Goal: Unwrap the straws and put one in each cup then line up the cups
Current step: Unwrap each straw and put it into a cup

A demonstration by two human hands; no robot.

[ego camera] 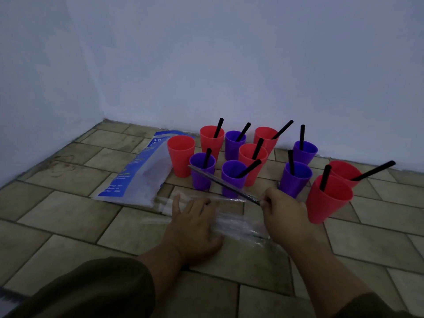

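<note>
Several red and purple cups stand on the tiled floor near the wall, most with a black straw inside. One red cup (181, 154) at the left of the group holds no straw. My right hand (283, 211) pinches the near end of a wrapped black straw (223, 183) that points up and left over the purple cups. My left hand (195, 226) rests flat, fingers spread, on a pile of clear plastic wrappers (238, 222) lying between my hands.
A blue and white plastic bag (137, 174) lies on the floor left of the cups. The wall (229, 65) runs close behind the cups and meets another wall in a corner at the left. A red cup with a straw (327, 198) stands just right of my right hand.
</note>
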